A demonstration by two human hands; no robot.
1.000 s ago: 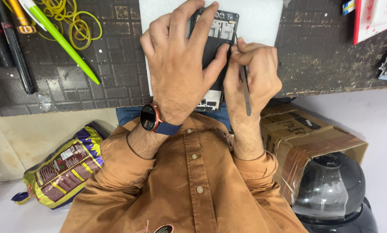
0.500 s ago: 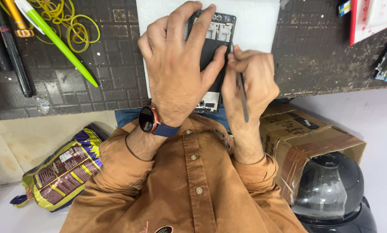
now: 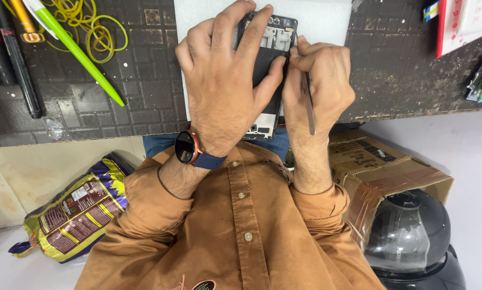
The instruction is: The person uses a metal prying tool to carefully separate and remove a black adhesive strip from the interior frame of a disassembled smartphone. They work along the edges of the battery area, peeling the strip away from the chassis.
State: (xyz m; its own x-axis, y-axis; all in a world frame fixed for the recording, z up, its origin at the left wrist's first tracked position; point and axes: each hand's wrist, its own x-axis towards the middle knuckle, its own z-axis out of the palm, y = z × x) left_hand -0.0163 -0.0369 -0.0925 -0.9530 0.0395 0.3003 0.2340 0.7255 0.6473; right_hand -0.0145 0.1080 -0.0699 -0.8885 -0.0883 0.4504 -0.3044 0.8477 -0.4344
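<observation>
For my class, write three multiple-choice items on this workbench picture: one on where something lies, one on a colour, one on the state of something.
1. Where do the yellow rubber bands lie?
A. on the dark mat, left of the hands
B. on the cardboard box
C. on the white sheet

2. What colour is the strap of the watch?
A. red
B. dark blue
C. white

3. In what state is the phone?
A. sealed, with its screen lit
B. wrapped in plastic
C. opened, with inner parts showing

Answers:
1 A, the bands sit at the top left of the mat, beside the green pen.
2 B, a dark blue strap shows on the wrist of the left hand.
3 C, bare inner parts show while the right hand holds a thin metal tool at the phone's edge.
</observation>
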